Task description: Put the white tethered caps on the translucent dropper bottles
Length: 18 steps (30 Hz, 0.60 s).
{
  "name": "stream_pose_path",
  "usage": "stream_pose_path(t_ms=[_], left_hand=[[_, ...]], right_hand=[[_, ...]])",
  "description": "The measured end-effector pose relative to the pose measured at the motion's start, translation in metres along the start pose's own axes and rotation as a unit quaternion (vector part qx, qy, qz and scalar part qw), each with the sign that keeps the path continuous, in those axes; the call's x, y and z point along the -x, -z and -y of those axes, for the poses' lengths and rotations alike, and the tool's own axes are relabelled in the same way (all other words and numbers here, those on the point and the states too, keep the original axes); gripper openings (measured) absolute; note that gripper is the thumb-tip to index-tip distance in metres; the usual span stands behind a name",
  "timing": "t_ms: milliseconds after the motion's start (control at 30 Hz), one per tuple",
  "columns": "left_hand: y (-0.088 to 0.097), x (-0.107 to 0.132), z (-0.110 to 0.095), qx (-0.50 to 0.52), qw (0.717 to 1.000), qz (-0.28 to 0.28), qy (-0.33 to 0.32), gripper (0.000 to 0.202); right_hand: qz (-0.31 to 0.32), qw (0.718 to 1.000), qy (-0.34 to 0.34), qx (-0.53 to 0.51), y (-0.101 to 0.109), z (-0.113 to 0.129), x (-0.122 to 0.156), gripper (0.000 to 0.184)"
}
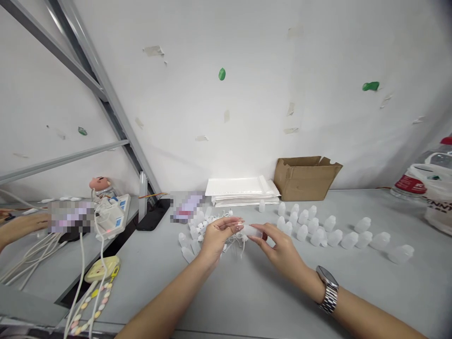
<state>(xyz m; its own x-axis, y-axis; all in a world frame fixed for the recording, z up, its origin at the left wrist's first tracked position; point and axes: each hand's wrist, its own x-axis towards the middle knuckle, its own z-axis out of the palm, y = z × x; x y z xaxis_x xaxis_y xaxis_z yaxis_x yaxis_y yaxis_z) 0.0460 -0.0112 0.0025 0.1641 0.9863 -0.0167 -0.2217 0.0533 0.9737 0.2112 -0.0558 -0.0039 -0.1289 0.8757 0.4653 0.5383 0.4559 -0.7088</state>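
Observation:
My left hand [216, 240] and my right hand [278, 242] meet over the grey table [226, 301]. Between their fingertips lies a small translucent white plastic bottle-shaped piece [253, 230], held roughly sideways. The left fingers pinch its left end, where a small detail is too fine to make out; the right fingers grip the other end. Behind and below my left hand is a loose heap of white corded pieces [231, 241], partly hidden by that hand. Several similar translucent pieces [314, 226] stand or lean on the table to the right of my right hand.
Against the wall are a stack of white sheets or envelopes [243, 192] and an open cardboard box [307, 181]. At left lie a black phone [154, 215], a power strip [119, 219], cables and a beaded strap [100, 306]. Another person's hand [30, 226] is farther left.

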Motion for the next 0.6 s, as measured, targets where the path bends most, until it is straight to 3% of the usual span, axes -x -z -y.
stream_pose_path(t_ms=[100, 167, 233, 333, 433, 600], left_hand=[[0.000, 0.000, 0.000, -0.009, 1.000, -0.007, -0.010, 0.024], [0.001, 0.000, -0.002, -0.011, 1.000, -0.004, -0.011, 0.023], [0.002, 0.000, -0.006, -0.013, 1.000, 0.006, -0.011, 0.023], [0.001, 0.001, -0.011, -0.020, 0.999, 0.024, -0.018, 0.025], [-0.001, 0.003, -0.012, -0.011, 1.000, 0.023, -0.016, 0.028], [-0.003, 0.003, -0.010, -0.001, 1.000, 0.011, -0.023, 0.028]], right_hand=[[0.008, 0.998, -0.036, -0.047, 0.001, 0.003, -0.003, 0.022], [0.049, 0.988, -0.093, -0.112, 0.003, 0.006, -0.006, 0.024], [0.120, 0.958, -0.160, -0.205, 0.006, 0.010, -0.010, 0.034], [0.197, 0.882, -0.240, -0.354, 0.007, 0.014, -0.013, 0.043], [0.177, 0.840, -0.289, -0.424, 0.005, 0.014, -0.012, 0.042], [0.119, 0.845, -0.303, -0.425, 0.001, 0.008, -0.011, 0.040]])
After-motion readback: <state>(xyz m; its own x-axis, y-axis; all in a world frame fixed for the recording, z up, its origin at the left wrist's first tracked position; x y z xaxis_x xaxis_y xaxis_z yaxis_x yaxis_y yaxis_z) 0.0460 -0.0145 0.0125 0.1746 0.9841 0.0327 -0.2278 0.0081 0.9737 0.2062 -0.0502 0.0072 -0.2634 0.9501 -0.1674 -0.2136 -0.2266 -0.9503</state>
